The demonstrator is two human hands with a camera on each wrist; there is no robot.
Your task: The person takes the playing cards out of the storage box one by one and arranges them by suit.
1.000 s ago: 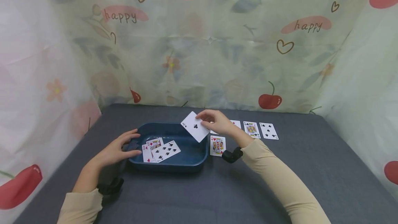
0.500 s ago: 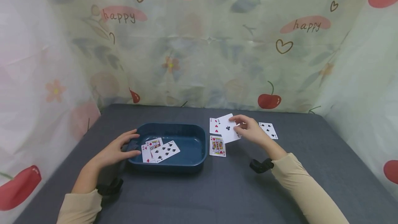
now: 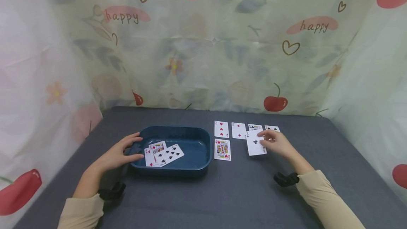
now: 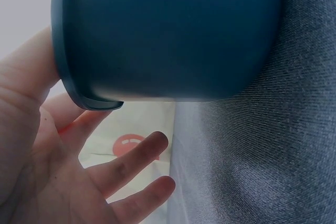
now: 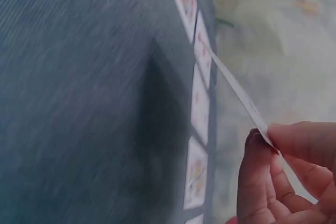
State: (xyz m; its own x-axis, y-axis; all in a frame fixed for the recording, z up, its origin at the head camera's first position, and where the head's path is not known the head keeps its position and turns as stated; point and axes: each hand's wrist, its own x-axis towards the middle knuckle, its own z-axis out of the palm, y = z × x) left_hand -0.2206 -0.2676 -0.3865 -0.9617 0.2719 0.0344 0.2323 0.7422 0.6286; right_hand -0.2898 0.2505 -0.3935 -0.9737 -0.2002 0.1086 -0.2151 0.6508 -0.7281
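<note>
My right hand [image 3: 275,142] pinches an ace of clubs [image 3: 254,147] between thumb and fingers, raised and tilted above the table. In the right wrist view the card [image 5: 239,90] appears nearly edge-on, with its shadow on the cloth. Behind it a face card [image 3: 254,127] and a spade card [image 3: 272,128] are partly covered. My left hand [image 3: 122,151] rests at the left end of a dark blue tray [image 3: 171,169], thumb and fingers spread along its rim. In the left wrist view, two fingers [image 4: 128,166] extend loosely below the tray's wall.
A heart card [image 3: 221,130] and a diamond card [image 3: 239,130] lie in the back row, with a king of hearts [image 3: 222,149] in front. Inside the tray are a spade card [image 3: 170,154], a diamond card [image 3: 149,158] and a face card [image 3: 158,146]. Patterned curtains [image 3: 203,63] enclose the table.
My right hand has carried the ace of clubs rightward from above the tray, past the back row's left cards, and lower. The left hand and tray have stayed put.
</note>
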